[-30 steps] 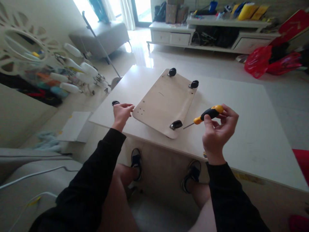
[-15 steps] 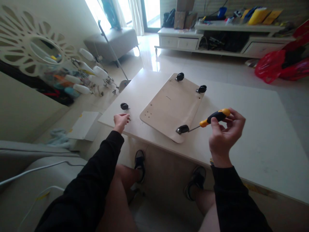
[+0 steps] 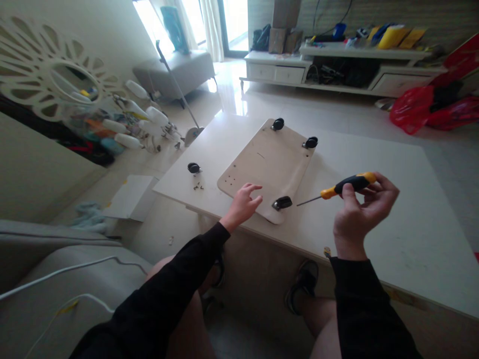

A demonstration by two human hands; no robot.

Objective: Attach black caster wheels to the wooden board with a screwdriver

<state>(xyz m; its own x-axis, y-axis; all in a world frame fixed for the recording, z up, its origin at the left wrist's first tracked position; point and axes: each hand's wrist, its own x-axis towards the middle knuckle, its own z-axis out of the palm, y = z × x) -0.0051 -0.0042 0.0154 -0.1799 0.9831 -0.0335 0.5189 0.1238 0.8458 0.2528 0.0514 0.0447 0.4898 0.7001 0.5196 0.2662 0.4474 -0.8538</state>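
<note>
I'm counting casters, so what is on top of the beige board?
Three black casters stand at corners of the beige board; small holes show near its fourth corner. The left hand covers part of its near side, so that patch cannot be seen.

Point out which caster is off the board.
The one caster lying on the table near the loose screws; the other three sit at corners of the board.
</note>
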